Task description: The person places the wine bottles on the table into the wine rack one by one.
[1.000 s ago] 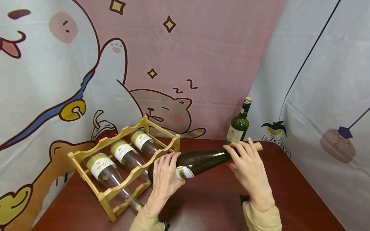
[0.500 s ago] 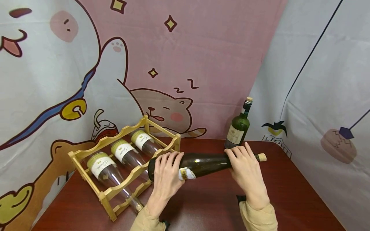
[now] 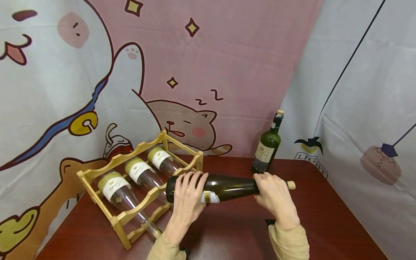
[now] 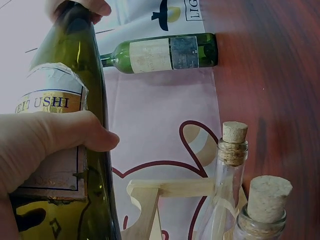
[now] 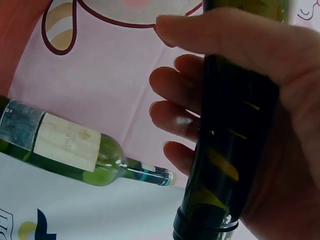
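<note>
Dark bottle point(image 3: 232, 187), held lengthwise from 9 to 3 o'clock above the desk point(image 3: 325, 220).
Left hand point(image 3: 189, 196) grips the body near the base; right hand point(image 3: 276, 196) wraps the neck, cork point(image 3: 291, 185) toward 3 o'clock. Wooden rack point(image 3: 120, 233) holding three clear bottles point(image 3: 114, 186) sits at 9 o'clock; green bottle point(image 3: 265, 148) stands at 1 o'clock.

Softly lit in the head view, with a glint along the held wine bottle point(image 3: 235, 186). Washed out at upper left in the left wrist view; heavily shadowed over the right hand point(image 5: 297, 90) in the right wrist view.
</note>
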A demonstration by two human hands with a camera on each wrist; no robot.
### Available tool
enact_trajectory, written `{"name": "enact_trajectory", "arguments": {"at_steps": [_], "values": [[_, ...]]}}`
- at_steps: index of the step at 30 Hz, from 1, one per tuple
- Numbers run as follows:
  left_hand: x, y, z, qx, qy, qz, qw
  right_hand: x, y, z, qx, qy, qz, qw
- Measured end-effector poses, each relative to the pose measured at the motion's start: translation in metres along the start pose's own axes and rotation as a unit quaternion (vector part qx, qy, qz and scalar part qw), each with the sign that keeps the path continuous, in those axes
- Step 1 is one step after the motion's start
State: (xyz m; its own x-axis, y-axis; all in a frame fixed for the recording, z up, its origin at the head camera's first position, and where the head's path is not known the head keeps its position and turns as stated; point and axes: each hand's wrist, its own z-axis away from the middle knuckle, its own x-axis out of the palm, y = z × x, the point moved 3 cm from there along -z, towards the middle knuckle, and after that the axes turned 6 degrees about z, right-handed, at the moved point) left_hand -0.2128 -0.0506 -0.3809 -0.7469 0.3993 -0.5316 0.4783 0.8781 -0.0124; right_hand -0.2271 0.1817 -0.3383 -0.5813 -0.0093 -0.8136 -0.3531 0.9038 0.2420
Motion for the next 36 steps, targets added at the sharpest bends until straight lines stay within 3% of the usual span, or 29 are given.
{"name": "enact_trajectory", "arguments": {"at_steps": [6,23,36], "values": [[0.0008,-0.0005,0.0002,0.001,-0.012,-0.006,0.9999,0.0061,0.0043,-0.0005,0.018,-0.021,-0.019,0.9995],[-0.0022,0.0010,-0.0006,-0.002,-0.022,-0.013,0.9997,0.0067,0.0099,-0.0013,-0.034,0.078,-0.014,0.9963],[-0.0039,-0.0008,-0.0021,-0.026,-0.036,-0.031,0.9985,0.0082,0.0086,-0.0018,-0.026,0.067,-0.018,0.9973]]}}
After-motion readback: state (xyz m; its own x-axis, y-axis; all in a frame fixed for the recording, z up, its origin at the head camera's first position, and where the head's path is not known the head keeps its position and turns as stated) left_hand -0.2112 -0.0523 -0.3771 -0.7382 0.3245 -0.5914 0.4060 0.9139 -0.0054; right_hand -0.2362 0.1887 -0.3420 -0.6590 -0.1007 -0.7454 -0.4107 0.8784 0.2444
